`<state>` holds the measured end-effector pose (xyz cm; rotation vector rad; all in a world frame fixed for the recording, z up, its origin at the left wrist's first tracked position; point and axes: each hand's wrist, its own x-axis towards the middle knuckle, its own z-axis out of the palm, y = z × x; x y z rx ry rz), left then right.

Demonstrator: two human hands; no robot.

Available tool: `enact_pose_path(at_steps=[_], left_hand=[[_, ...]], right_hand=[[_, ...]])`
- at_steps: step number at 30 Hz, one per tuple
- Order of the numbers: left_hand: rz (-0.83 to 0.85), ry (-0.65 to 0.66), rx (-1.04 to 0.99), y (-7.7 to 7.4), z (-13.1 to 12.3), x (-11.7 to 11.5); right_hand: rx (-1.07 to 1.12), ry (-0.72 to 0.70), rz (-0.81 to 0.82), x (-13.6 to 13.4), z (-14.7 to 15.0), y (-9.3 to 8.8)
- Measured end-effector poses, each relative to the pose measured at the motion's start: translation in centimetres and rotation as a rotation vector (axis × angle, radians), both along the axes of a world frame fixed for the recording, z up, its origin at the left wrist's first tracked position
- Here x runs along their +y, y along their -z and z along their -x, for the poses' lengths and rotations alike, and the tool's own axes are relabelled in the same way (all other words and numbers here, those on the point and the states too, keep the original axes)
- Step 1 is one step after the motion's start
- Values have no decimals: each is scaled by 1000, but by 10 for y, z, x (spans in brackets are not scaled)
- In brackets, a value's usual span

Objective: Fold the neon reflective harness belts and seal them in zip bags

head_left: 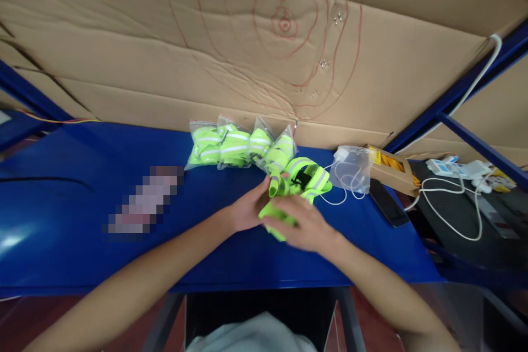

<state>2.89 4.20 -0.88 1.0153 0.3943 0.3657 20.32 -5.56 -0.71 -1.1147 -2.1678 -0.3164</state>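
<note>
A neon yellow-green reflective strap (319,179) with a grey stripe lies loosely bunched on the blue table, a black plastic piece showing among its loops. My left hand (251,208) is closed on a rolled part of it, its fingertips partly hidden by the fabric. From the right, my right hand (305,223) reaches over the near end of the strap, its fingers bent round the fabric and slightly blurred. Just beyond my hands, several clear zip bags (235,146) packed with similar yellow-green straps stand in a row against the cardboard.
The blue table (103,146) meets a cardboard wall (124,60) with red drawn lines. To the right are a clear bag with a white cable (352,170), a phone (388,203) and a cardboard box (391,168). A pixelated patch (144,201) covers something at left.
</note>
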Motion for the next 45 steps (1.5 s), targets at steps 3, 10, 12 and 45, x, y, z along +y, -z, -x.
enact_pose_path(at_steps=[3,10,12,45], left_hand=[[64,-31,46,-1,2,0],[-167,-174,102,-6,1,4],[-347,-237,108,-14,5,6],[-1665,-269,368,-22,61,23]], right_hand=[[-250,-372,-72,-6,24,10],[-178,-211,33,-4,-6,-13],[-181,-147,145,0,-21,-25],[177,227,507,30,-73,9]])
